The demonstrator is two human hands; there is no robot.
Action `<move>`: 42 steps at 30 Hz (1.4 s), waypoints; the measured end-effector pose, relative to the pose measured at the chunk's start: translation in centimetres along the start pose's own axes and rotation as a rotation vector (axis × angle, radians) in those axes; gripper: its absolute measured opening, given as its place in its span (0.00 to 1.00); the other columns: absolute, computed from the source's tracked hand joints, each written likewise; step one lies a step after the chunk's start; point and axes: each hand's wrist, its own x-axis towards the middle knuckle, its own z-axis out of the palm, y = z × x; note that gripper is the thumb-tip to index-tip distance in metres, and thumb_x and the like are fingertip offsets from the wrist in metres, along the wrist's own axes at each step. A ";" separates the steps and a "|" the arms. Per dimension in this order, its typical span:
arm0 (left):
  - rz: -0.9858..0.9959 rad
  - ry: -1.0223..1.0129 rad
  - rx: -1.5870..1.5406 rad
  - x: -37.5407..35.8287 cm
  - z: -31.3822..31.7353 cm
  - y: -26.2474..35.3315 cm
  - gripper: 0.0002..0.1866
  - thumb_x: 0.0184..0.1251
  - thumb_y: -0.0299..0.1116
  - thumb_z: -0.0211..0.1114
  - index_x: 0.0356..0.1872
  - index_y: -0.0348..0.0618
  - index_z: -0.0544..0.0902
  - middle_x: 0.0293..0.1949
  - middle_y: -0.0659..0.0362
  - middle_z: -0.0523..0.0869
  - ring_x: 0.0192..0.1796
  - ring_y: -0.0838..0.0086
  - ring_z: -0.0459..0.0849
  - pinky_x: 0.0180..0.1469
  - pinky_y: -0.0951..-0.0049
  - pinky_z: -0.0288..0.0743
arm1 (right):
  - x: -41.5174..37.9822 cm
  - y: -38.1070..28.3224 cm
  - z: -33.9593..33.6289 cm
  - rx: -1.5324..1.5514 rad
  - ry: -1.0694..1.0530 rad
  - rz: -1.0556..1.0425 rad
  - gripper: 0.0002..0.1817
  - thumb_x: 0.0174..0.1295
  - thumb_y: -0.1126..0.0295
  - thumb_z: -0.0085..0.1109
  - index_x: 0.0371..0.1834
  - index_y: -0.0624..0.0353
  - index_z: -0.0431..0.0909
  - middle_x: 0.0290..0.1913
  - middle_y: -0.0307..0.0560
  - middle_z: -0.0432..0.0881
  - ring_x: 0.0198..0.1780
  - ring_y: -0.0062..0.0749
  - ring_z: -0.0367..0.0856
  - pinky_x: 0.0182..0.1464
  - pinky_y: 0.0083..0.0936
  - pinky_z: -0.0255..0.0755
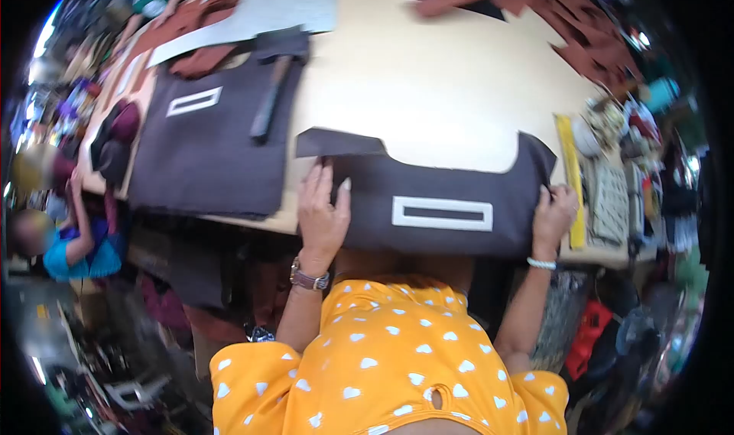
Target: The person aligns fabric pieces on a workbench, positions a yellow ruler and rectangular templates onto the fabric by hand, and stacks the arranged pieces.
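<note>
A dark brown cut panel (pixel 451 181) of sheet material lies at the table's near edge, its lower part reaching down toward my lap. A white rectangular frame (pixel 442 214) sits on its lower middle, and the upper edge has a wide curved cutout. My left hand (pixel 323 209) is at the panel's left edge, thumb over the face and fingers along the side. At the right edge, my right hand (pixel 554 215) pinches the material between thumb and fingers. The panel's upper left corner forms a flap above my left hand.
To the left lies a similar dark panel (pixel 218 148) with a white frame, a long tool (pixel 271 102) resting on it. Reddish-brown pieces (pixel 569 22) lie at the far right. A yellow strip (pixel 569 179) runs along the right edge. Another person (pixel 84 240) is at the left.
</note>
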 end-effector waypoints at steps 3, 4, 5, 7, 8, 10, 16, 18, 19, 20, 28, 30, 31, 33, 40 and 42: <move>0.041 0.204 -0.038 2.4 -4.4 -0.1 0.23 0.60 0.27 0.60 0.56 0.27 0.72 0.58 0.40 0.73 0.60 0.49 0.72 0.62 0.62 0.65 | 1.7 -3.9 -0.3 0.329 -0.023 0.069 0.11 0.64 0.67 0.54 0.38 0.65 0.71 0.32 0.55 0.79 0.32 0.53 0.76 0.36 0.37 0.69; 0.055 0.256 0.037 3.5 -6.0 -1.3 0.23 0.60 0.27 0.60 0.56 0.26 0.71 0.59 0.39 0.72 0.59 0.49 0.72 0.62 0.61 0.65 | 2.3 -6.0 -0.6 0.437 -0.104 0.041 0.11 0.67 0.66 0.50 0.40 0.66 0.69 0.29 0.56 0.81 0.27 0.45 0.79 0.31 0.32 0.70; 0.071 0.301 0.109 4.6 -7.4 -2.9 0.24 0.60 0.28 0.59 0.57 0.26 0.70 0.59 0.39 0.72 0.59 0.48 0.72 0.62 0.61 0.64 | 2.6 -8.1 0.0 0.581 -0.192 0.045 0.11 0.67 0.67 0.50 0.41 0.65 0.68 0.30 0.55 0.81 0.29 0.40 0.79 0.32 0.30 0.70; 0.045 0.333 0.237 7.4 -10.3 -7.1 0.25 0.60 0.30 0.60 0.58 0.26 0.70 0.60 0.40 0.70 0.61 0.49 0.70 0.64 0.61 0.61 | 3.5 -13.2 1.6 0.857 -0.370 0.067 0.10 0.66 0.69 0.50 0.44 0.65 0.68 0.32 0.53 0.81 0.32 0.31 0.79 0.35 0.25 0.71; 0.039 0.330 0.329 8.9 -11.8 -9.6 0.27 0.59 0.32 0.60 0.58 0.27 0.69 0.62 0.41 0.69 0.63 0.49 0.67 0.65 0.60 0.60 | 3.5 -15.9 3.3 0.999 -0.359 0.000 0.12 0.65 0.71 0.51 0.48 0.64 0.67 0.34 0.52 0.80 0.34 0.27 0.78 0.37 0.23 0.71; 0.040 0.328 0.523 12.2 -14.4 -15.5 0.30 0.57 0.35 0.62 0.60 0.29 0.68 0.65 0.43 0.66 0.66 0.50 0.62 0.66 0.56 0.57 | 3.6 -21.8 5.2 1.258 -0.389 -0.061 0.17 0.63 0.74 0.53 0.54 0.63 0.65 0.37 0.50 0.79 0.38 0.24 0.76 0.40 0.21 0.71; -0.210 0.236 0.856 20.0 -20.9 -23.7 0.38 0.54 0.39 0.65 0.66 0.38 0.62 0.70 0.53 0.56 0.71 0.54 0.54 0.65 0.37 0.52 | 4.5 -35.8 8.0 1.400 -0.323 -0.157 0.27 0.56 0.79 0.55 0.61 0.57 0.62 0.38 0.52 0.78 0.37 0.30 0.79 0.39 0.25 0.73; -0.314 0.207 0.926 21.8 -22.1 -25.5 0.39 0.52 0.39 0.66 0.66 0.40 0.61 0.71 0.55 0.55 0.72 0.55 0.53 0.66 0.37 0.51 | 4.6 -38.9 8.7 1.357 -0.208 -0.282 0.26 0.55 0.80 0.56 0.59 0.58 0.65 0.43 0.51 0.77 0.40 0.32 0.79 0.41 0.25 0.72; -0.343 0.195 0.942 22.4 -22.3 -26.5 0.39 0.52 0.39 0.66 0.67 0.41 0.61 0.71 0.55 0.55 0.72 0.55 0.52 0.66 0.37 0.50 | 4.6 -40.2 9.1 1.330 -0.149 -0.342 0.25 0.55 0.80 0.56 0.58 0.59 0.66 0.46 0.50 0.77 0.42 0.33 0.79 0.43 0.24 0.72; -0.371 0.182 0.956 22.9 -22.4 -27.4 0.39 0.52 0.39 0.66 0.67 0.42 0.61 0.71 0.55 0.54 0.72 0.55 0.51 0.66 0.37 0.50 | 4.6 -41.3 9.4 1.314 -0.057 -0.412 0.24 0.55 0.81 0.56 0.57 0.58 0.68 0.49 0.48 0.76 0.43 0.36 0.77 0.46 0.26 0.70; -0.447 0.180 1.055 25.3 -21.1 -30.4 0.41 0.54 0.46 0.67 0.69 0.47 0.59 0.73 0.54 0.49 0.74 0.53 0.46 0.66 0.34 0.47 | 4.5 -45.0 12.1 1.182 -0.118 -0.450 0.28 0.55 0.80 0.55 0.62 0.54 0.65 0.48 0.52 0.74 0.46 0.47 0.74 0.50 0.35 0.69; -0.422 0.288 1.081 25.1 -20.0 -29.7 0.42 0.55 0.49 0.66 0.69 0.49 0.58 0.73 0.51 0.47 0.74 0.51 0.45 0.65 0.33 0.47 | 4.3 -45.4 12.4 1.147 -0.092 -0.441 0.30 0.55 0.79 0.54 0.63 0.55 0.63 0.48 0.54 0.74 0.49 0.49 0.74 0.52 0.37 0.68; -0.372 0.291 1.036 24.9 -19.1 -29.4 0.41 0.56 0.51 0.65 0.69 0.50 0.58 0.72 0.49 0.48 0.74 0.50 0.45 0.64 0.33 0.47 | 4.2 -45.5 12.5 1.135 -0.103 -0.440 0.30 0.55 0.79 0.55 0.64 0.55 0.62 0.49 0.54 0.73 0.50 0.50 0.74 0.52 0.37 0.68; -0.269 0.297 0.944 24.2 -16.5 -28.9 0.41 0.57 0.56 0.62 0.69 0.52 0.58 0.72 0.46 0.48 0.73 0.48 0.45 0.64 0.32 0.47 | 4.2 -45.5 12.9 1.113 -0.122 -0.434 0.31 0.55 0.78 0.55 0.65 0.56 0.60 0.50 0.56 0.73 0.51 0.52 0.73 0.53 0.37 0.68; -0.276 -0.036 0.498 20.0 -8.3 -25.2 0.39 0.63 0.64 0.46 0.68 0.49 0.61 0.71 0.45 0.52 0.73 0.47 0.46 0.66 0.35 0.39 | 4.7 -45.2 14.6 1.061 0.031 -0.306 0.26 0.63 0.74 0.47 0.66 0.60 0.55 0.50 0.55 0.75 0.47 0.47 0.76 0.51 0.35 0.70; -0.318 -0.010 0.484 20.3 -7.7 -25.2 0.38 0.63 0.64 0.44 0.68 0.50 0.61 0.71 0.46 0.53 0.73 0.47 0.45 0.67 0.36 0.36 | 4.3 -43.6 14.7 1.171 -0.254 -0.118 0.25 0.64 0.75 0.43 0.65 0.61 0.55 0.45 0.53 0.77 0.43 0.43 0.78 0.48 0.33 0.71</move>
